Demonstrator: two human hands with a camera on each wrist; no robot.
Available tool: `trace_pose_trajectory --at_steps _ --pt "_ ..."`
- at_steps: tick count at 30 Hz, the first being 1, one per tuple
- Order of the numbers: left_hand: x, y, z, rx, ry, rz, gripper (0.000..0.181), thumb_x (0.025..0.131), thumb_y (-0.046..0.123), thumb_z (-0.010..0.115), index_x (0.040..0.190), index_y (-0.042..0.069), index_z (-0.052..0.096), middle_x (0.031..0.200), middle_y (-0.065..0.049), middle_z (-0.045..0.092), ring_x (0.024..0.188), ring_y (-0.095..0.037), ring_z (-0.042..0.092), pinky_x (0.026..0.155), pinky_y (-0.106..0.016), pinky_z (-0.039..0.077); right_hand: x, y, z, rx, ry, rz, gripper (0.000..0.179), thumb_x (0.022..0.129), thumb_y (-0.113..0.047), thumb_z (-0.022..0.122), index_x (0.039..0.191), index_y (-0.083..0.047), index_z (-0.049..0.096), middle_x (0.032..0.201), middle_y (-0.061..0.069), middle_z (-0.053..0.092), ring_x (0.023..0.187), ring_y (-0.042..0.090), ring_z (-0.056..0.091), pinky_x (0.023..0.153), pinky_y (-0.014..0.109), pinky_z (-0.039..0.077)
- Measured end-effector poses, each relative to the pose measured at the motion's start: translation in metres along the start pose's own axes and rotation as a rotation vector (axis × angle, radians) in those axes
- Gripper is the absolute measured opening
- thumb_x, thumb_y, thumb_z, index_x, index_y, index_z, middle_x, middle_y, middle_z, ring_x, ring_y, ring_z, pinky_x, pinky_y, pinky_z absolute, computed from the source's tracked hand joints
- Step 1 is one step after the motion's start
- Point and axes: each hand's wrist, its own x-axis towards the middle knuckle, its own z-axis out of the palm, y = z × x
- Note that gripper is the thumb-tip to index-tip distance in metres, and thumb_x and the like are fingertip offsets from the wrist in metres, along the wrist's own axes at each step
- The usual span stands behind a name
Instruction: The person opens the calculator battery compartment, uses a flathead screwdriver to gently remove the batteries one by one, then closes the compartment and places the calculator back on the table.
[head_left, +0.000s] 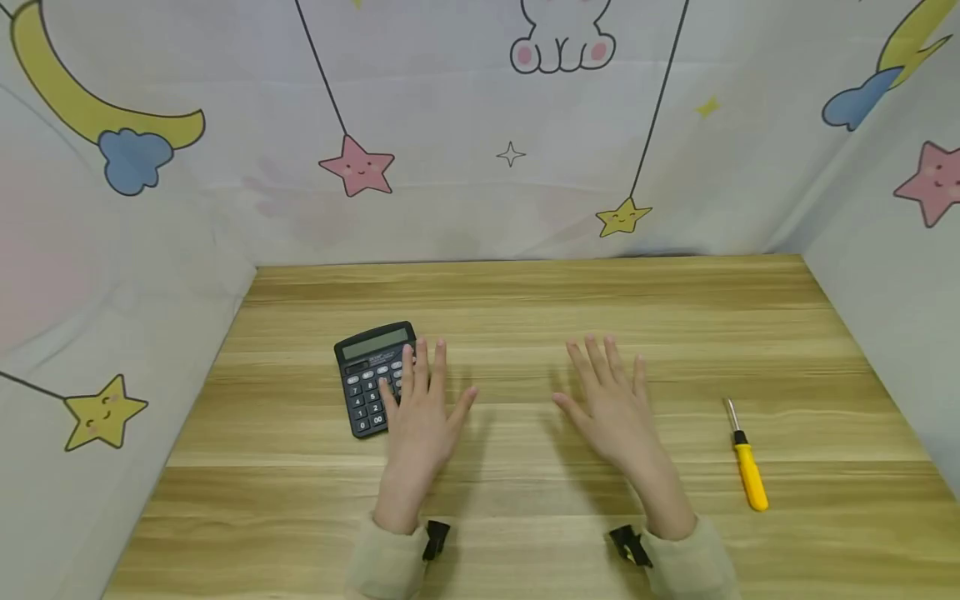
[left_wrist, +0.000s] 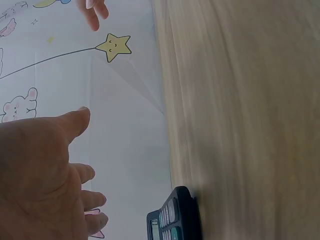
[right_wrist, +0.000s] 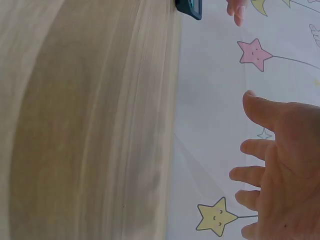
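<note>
My left hand (head_left: 422,417) hovers over the table with fingers spread, partly covering a black calculator (head_left: 367,392) in the head view. The left wrist view shows a gap between that hand and the calculator (left_wrist: 175,217), so they are apart. Palm down and fingers fanned out, my right hand (head_left: 617,412) is also raised above the wood and holds nothing. To its right lies a screwdriver (head_left: 750,475) with a yellow handle, its metal shaft pointing away from me. Some of the calculator's right-hand keys are hidden behind the left fingers.
A wood-grain table (head_left: 510,308) spreads beneath both hands. White cloth (head_left: 450,217) printed with stars, moons and clouds hangs along its back and sides. Small black clips (head_left: 436,540) sit at the cuffs of both pale sleeves (head_left: 386,558).
</note>
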Motion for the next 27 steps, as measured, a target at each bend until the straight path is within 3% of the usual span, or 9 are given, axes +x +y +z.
trace_pose_trajectory --at_steps 10,22,27 --pt "0.002 -0.009 -0.007 -0.042 0.014 -0.027 0.077 0.097 0.054 0.044 0.156 0.022 0.007 0.164 -0.010 0.001 0.151 -0.031 0.000 0.113 -0.068 0.006 0.006 -0.010 0.004 0.001 0.024 -0.019 0.072 0.097 -0.052 0.045 0.156 -0.023 0.014 0.163 0.008 0.008 0.151 0.030 -0.002 0.115 0.061 -0.009" --pt "0.006 -0.023 -0.010 -0.074 0.038 -0.032 0.077 0.098 0.053 0.043 0.156 0.024 0.002 0.164 -0.011 0.001 0.151 -0.031 0.000 0.111 -0.069 0.009 0.011 -0.019 0.012 -0.008 0.081 -0.038 0.070 0.096 -0.048 0.049 0.154 -0.018 0.023 0.161 0.011 0.017 0.150 0.034 0.011 0.116 0.062 -0.001" --pt "0.007 -0.027 -0.012 -0.075 0.038 -0.050 0.077 0.098 0.052 0.043 0.156 0.021 0.004 0.164 -0.011 0.000 0.151 -0.031 -0.003 0.112 -0.069 0.009 0.013 -0.023 0.015 0.042 0.075 -0.047 0.070 0.096 -0.046 0.050 0.154 -0.018 0.023 0.161 0.011 0.019 0.150 0.033 0.011 0.116 0.062 0.000"
